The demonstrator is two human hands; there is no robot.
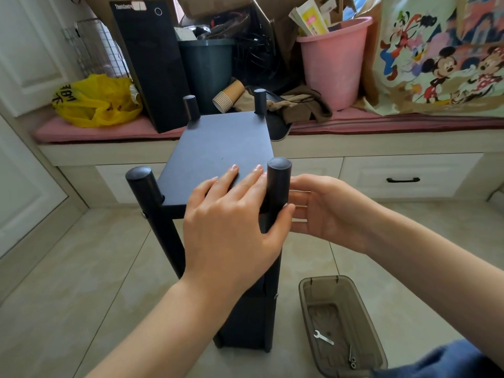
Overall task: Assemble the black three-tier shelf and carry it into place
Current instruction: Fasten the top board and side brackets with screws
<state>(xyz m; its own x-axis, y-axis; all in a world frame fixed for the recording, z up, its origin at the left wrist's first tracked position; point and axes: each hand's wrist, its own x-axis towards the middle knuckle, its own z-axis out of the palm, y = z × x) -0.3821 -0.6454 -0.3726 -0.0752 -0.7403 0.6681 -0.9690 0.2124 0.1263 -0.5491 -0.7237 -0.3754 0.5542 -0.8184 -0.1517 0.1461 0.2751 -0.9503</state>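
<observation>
Black shelf (218, 148) stands upright on the tiled floor (81, 268), just in front of the window bench. Left hand (231, 227) lies fingers-flat on the top board, thumb hooked round the near right post (278, 175). Right hand (327, 211) is at the post's other side, fingers straight and relaxed, gripping nothing; brown tub (365, 304) with wrench (323, 336) is beside the shelf's base.

The shelf (218, 148) is black, bucket (332, 64) pink, bag (95, 102) yellow (black lettering).

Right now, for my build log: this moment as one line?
shelf upright | left hand on top board, thumb round post | right hand open beside post
</observation>
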